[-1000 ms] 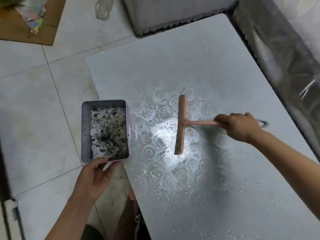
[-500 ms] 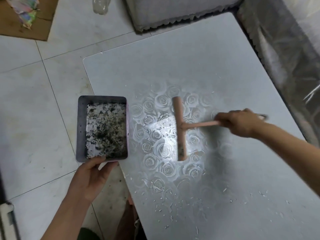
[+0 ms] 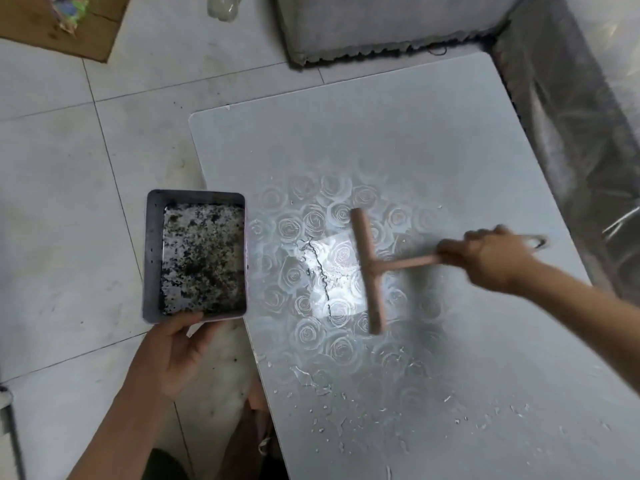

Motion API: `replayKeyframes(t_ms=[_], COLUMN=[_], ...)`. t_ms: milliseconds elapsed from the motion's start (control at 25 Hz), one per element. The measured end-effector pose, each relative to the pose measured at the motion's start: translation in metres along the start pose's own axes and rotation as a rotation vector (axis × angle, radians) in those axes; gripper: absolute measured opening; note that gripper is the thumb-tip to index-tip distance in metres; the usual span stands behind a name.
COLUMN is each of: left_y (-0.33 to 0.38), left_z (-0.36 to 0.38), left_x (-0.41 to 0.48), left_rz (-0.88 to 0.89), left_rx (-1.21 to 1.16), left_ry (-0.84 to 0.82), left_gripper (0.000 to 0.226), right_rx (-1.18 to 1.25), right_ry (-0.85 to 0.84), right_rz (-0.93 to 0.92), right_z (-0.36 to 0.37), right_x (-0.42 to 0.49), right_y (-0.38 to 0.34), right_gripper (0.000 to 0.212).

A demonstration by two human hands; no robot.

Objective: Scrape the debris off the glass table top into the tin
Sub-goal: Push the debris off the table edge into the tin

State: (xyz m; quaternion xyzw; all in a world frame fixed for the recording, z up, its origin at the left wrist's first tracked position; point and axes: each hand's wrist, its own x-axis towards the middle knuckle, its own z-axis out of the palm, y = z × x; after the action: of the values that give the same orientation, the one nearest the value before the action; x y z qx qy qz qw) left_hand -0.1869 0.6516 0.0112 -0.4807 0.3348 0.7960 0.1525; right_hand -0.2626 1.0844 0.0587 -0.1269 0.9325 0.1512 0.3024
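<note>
Two hands are at work. Our left thumb (image 3: 183,322) is hooked over the near rim of the tin (image 3: 152,258). The other fingers are hidden beneath it, so the left hand (image 3: 173,358) holds the tin by its near end. The fingers (image 3: 453,251) of our right hand (image 3: 491,258) are curled round the handle of the T-shaped scraper (image 3: 369,271). That hand is blurred, so we cannot tell the grip more finely.

The scraper's blade lies across the rose-patterned middle of the glass table top (image 3: 398,133). A thin dark ridge of debris (image 3: 320,268) sits just left of it, between blade and tin. The tin is at the table's left edge, its floor already speckled with dark scrapings (image 3: 202,261). Whether its rim is under the edge or only against it we cannot tell.

We judge the risks so. If the tin sits off the ridge's line, or a gap is open at the edge, the debris would fall to the tiled floor (image 3: 52,202). A fast stroke could fling bits over the tin's far wall. The blade does not reach the pale flakes (image 3: 322,386) nearer us, so one pass would miss them.

Counted: two hands, one tin, one scraper, one table top, one ridge. The flakes are too many to count.
</note>
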Motion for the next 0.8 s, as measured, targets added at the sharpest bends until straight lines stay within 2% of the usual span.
replayKeyframes(t_ms=[80, 200, 280, 400, 520, 640, 800], left_y=[0.003, 0.009, 0.015, 0.019, 0.012, -0.004, -0.032], left_z=[-0.010, -0.027, -0.042, -0.062, -0.078, -0.084, -0.071], left_x=[0.000, 0.000, 0.000, 0.004, 0.022, 0.045, 0.075], left_rz=[-0.015, -0.018, -0.025, -0.059, -0.069, -0.107, -0.105], left_rx=[-0.026, -0.064, -0.065, -0.059, -0.102, -0.212, -0.293], left_ry=[0.022, 0.065, 0.090, 0.104, 0.137, 0.189, 0.149], left_gripper=[0.033, 0.030, 0.030, 0.033, 0.041, 0.026, 0.034], right_rx=[0.095, 0.149, 0.182, 0.213, 0.167, 0.180, 0.222], right_ry=[-0.007, 0.137, 0.198, 0.216, 0.173, 0.194, 0.326], right_rz=[-0.120, -0.216, -0.200, -0.043, 0.091, 0.108, 0.013], right_z=[0.005, -0.004, -0.008, -0.004, 0.000, 0.005, 0.014], right_x=[0.011, 0.018, 0.001, -0.036, -0.041, -0.020, -0.002], right_y=[-0.069, -0.123, -0.106, -0.053, -0.031, -0.053, -0.085], right_gripper=[0.032, 0.040, 0.029, 0.020, 0.028, 0.029, 0.031])
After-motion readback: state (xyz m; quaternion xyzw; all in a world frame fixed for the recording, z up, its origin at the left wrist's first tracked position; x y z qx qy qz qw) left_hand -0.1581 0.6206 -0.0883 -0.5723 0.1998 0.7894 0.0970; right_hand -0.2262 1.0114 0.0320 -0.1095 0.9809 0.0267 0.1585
